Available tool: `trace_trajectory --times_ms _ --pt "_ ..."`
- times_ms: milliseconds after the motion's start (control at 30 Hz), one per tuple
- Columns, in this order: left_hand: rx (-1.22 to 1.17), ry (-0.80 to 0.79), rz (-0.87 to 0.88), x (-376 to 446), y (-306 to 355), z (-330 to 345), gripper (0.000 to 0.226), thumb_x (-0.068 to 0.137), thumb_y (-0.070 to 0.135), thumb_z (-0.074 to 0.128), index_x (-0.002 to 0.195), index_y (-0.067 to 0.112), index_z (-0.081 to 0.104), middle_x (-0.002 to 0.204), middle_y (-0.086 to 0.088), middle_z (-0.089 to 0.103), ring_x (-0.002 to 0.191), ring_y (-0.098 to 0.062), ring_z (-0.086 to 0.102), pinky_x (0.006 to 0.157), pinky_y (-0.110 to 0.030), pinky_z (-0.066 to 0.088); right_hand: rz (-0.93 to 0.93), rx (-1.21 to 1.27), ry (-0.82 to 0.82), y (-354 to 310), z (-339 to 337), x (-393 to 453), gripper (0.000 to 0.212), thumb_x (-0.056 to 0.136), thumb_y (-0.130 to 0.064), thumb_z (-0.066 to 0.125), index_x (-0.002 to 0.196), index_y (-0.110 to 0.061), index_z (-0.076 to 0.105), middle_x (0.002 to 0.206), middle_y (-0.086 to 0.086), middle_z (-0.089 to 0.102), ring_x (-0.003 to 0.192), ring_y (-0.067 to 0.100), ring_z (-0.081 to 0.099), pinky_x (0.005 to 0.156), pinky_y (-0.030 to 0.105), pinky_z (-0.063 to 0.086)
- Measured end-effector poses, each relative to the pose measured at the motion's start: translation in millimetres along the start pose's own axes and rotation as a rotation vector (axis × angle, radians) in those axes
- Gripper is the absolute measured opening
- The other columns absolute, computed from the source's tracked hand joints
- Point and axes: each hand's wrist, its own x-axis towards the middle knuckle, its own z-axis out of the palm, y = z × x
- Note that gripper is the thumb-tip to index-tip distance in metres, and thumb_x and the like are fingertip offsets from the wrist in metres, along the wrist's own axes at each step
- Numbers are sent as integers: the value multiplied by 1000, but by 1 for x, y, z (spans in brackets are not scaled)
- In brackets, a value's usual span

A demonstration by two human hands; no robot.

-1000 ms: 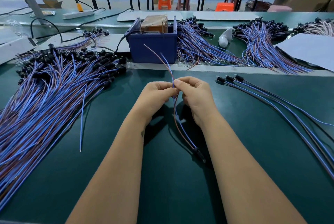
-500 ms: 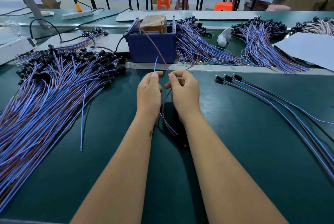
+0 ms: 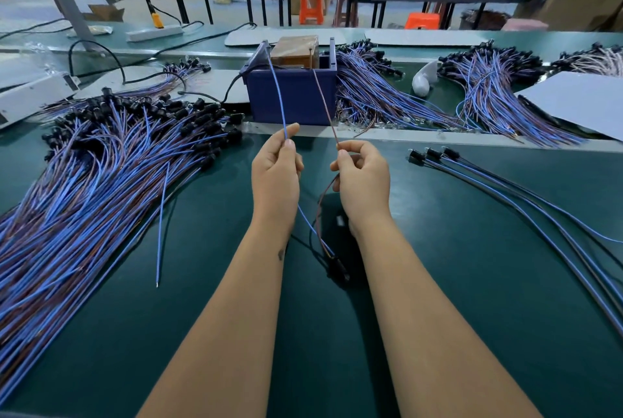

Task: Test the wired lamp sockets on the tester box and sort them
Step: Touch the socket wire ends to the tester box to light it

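a: head view, item one. your left hand (image 3: 274, 178)?
b: it pinches the blue wire (image 3: 277, 90) between thumb and forefinger.
a: item two, your right hand (image 3: 362, 178)?
b: it pinches the brown wire (image 3: 323, 97).
a: the socket (image 3: 337, 267)?
b: hanging below, between your forearms, over the green table (image 3: 438, 282).
a: and the tester box (image 3: 291, 94)?
b: straight ahead of your fingers. both wires run lengthwise toward it, tips at its top, each hand about equally near; contact unclear.
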Motion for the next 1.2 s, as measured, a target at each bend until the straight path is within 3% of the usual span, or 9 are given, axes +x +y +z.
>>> trace_trajectory --times_ms 133,233,333,900,1200 --pt "-29 39 -45 4 0 -4 29 103 13 42 112 22 68 56 8 45 47 -6 33 46 -16 30 -24 -41 -24 1 2 -1 19 97 -15 52 87 -30 58 70 -2 61 60 15 54 65 37 50" --pt "7 34 -76 6 -3 -6 29 102 14 43 105 28 69 53 11 46 46 -5 33 46 -16 30 -24 -23 -21 1 2 0 18 97 -13 51 89 -27 59 69 -2 60 46 7 53 53 23 48" --pt "91 2 -92 7 -6 -4 28 101 17 44 103 32 68 53 13 47 48 -4 36 47 -15 32 -24 -13 -16 0 0 0 14 97 -13 52 94 -23 61 69 -1 60 43 4 53 51 18 47" --pt "182 49 -80 6 -6 -4 27 103 18 40 115 29 61 62 10 52 53 -2 43 62 -22 38 -29 13 -44 -1 -1 -1 16 97 -12 53 97 -25 61 75 3 63 46 7 57 56 23 46" --pt "194 41 -83 6 -5 -3 27 103 18 39 117 28 60 64 8 52 56 -5 42 61 -23 37 -27 18 -42 -1 -1 0 14 98 -13 52 102 -22 62 75 2 63 49 6 58 56 23 46"
